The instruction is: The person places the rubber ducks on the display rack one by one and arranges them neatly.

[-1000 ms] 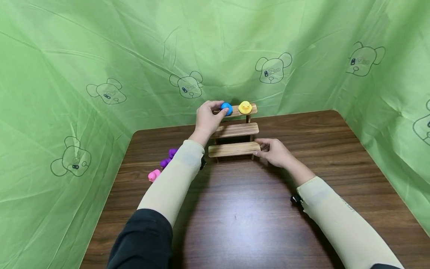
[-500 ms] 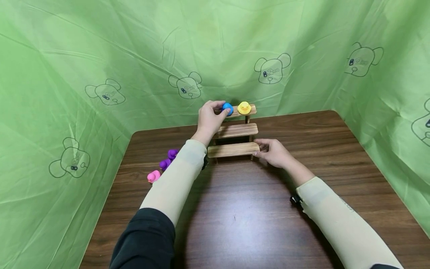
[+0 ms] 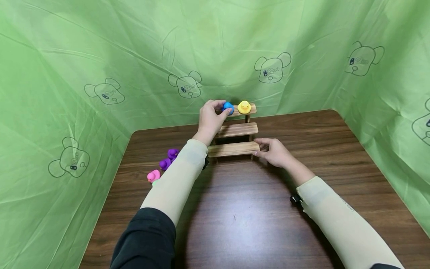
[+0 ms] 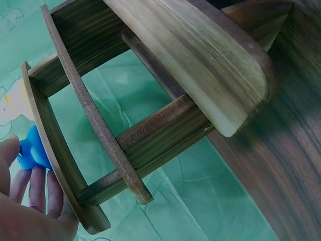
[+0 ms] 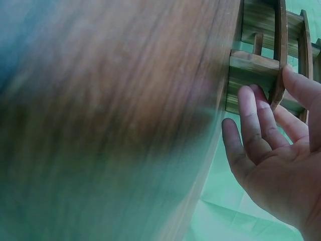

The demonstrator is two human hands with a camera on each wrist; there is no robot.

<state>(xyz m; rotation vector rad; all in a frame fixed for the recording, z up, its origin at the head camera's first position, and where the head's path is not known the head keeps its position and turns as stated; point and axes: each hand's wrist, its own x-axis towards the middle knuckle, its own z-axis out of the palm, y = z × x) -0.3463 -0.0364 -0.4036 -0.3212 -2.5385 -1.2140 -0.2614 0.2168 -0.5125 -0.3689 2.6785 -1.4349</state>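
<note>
Blue duck (image 3: 228, 108) pinched in your left hand (image 3: 209, 120) at the top step (image 3: 253, 108); overshoot and you might bump off the yellow duck (image 3: 244, 107) alongside. Your right hand (image 3: 275, 153) grips the stand (image 3: 232, 150); jerking could tip it.

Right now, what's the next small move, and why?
I'd likely ease the left hand open and release the blue duck: it looks seated on the top shelf, beside the yellow duck, and the right hand grips the end of the bottom shelf, so little should shift.

Illegible lettering (image 3: 271, 71) on green curtain (image 3: 221, 45)
</note>
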